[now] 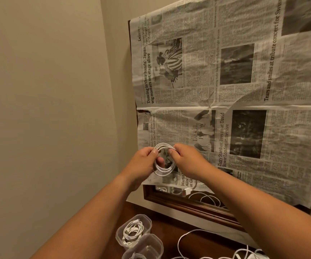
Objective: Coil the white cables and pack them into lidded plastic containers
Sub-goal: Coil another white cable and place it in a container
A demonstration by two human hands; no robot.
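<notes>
Two bare forearms reach forward and up from the bottom of the frame, meeting in front of a newspaper (225, 90) that covers most of a wood-framed mirror (179, 202) on a beige wall (48, 90). Between the hands hangs a coiled white cable (166, 171), held upright in mid-air as a neat ring of several loops. The left hand (143, 161) pinches the ring's left side between curled fingers and thumb, one finger showing through the loop. The right hand (186, 161) grips the upper right side, knuckles raised and fingertips curled over the strands. Below, on a dark wooden top (169, 232), a clear plastic container (147, 220) holds another wound cable (132, 232); a second container (158, 242) stands just in front of it, touching. Loose white cables (180, 240) trail across the wood to the right.
</notes>
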